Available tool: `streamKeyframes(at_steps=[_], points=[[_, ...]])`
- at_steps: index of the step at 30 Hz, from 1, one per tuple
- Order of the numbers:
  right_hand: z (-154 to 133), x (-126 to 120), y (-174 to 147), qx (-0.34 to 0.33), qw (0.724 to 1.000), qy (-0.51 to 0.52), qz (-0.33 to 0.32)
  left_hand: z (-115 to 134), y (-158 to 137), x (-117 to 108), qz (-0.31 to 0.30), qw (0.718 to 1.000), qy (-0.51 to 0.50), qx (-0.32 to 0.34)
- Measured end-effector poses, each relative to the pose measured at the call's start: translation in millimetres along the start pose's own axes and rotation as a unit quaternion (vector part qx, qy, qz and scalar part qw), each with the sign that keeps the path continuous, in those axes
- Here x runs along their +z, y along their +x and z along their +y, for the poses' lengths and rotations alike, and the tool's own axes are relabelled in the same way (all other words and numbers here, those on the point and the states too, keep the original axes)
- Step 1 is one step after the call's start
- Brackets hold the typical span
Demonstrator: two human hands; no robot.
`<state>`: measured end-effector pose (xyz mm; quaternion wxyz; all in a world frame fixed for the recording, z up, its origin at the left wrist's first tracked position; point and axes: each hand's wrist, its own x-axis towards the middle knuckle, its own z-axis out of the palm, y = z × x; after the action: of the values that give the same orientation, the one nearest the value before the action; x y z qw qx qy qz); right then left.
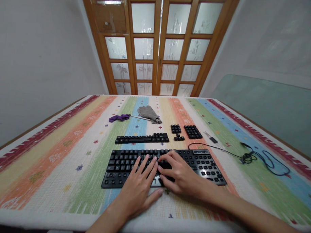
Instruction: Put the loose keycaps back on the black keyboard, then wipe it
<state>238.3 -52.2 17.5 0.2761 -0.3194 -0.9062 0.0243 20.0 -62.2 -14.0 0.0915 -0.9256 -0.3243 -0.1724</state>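
Observation:
A black keyboard [119, 162] lies across the table in front of me. Keycaps cover much of its left half, while its number pad side and lower left row show bare switches. My left hand [140, 184] rests on the middle of the keyboard with its fingers stretched forward and the thumb out to the side. Right beside it, my right hand [180, 171] is bent over the keys, thumb and fingers drawn together near the left fingertips. Whatever lies between those right fingers is hidden.
Behind the keyboard sit a strip of keycaps [141, 139], a large keycap block [193, 132], a smaller block [175, 128] and an arrow-key cluster [179, 138]. Farther off lie a grey cloth [148, 113] and a purple cloth [119, 118]. A cable [248, 157] coils at right, near a small black tool [213, 140].

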Motion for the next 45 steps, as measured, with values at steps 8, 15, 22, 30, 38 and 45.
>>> streamKeyframes(at_steps=[8,15,22,30,38,45], points=[[2.6,13.3,-0.1,-0.01,1.0,-0.024,-0.002,-1.3,4.3,4.5,0.023,0.999,0.025,0.017],[17.0,2.4,19.7,-0.025,0.998,0.038,-0.044,0.4,7.1,7.6,0.04,0.999,0.023,0.024],[68.8,-13.6,63.8,0.086,0.996,0.027,0.002,-0.6,1.6,6.2,0.05,0.999,0.012,-0.01],[130.6,12.0,100.5,0.155,0.985,-0.024,-0.067,-2.0,-3.2,12.3,0.062,0.996,0.018,-0.062],[145.3,21.7,108.3,0.177,0.979,-0.041,-0.096,-4.1,-3.7,5.9,0.036,0.998,0.016,-0.053],[145.4,26.7,110.8,0.165,0.982,-0.018,-0.095,-3.3,-3.3,4.5,0.028,0.998,0.0,-0.054]])
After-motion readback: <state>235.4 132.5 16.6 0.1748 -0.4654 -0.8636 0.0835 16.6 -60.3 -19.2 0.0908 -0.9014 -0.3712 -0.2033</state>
